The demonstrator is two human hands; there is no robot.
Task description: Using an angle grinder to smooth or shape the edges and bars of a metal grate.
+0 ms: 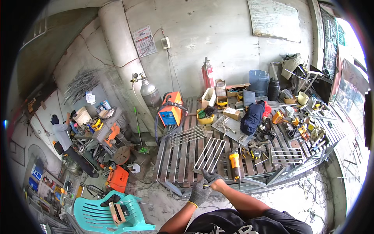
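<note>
My left hand [199,194], in a grey work glove, is closed just off the near edge of the slatted metal table [183,174]. My right hand [213,178], gloved too, meets it from the right with its fingers curled. Between the two hands is a small thing too tiny to name. Just beyond my fingers a barred metal grille [210,155] lies tilted on the slats; whether my right fingertips touch it is unclear. A second grille [188,136] lies farther left and a third [286,155] to the right. A yellow power tool [235,165] rests right of my hands.
An orange welding machine [170,113] stands at the table's left, beside a gas cylinder [150,93]. Dark cloth [253,119] and scattered tools cover the right half. A turquoise plastic chair [89,210] is at lower left. Another person [62,132] works at the far left bench.
</note>
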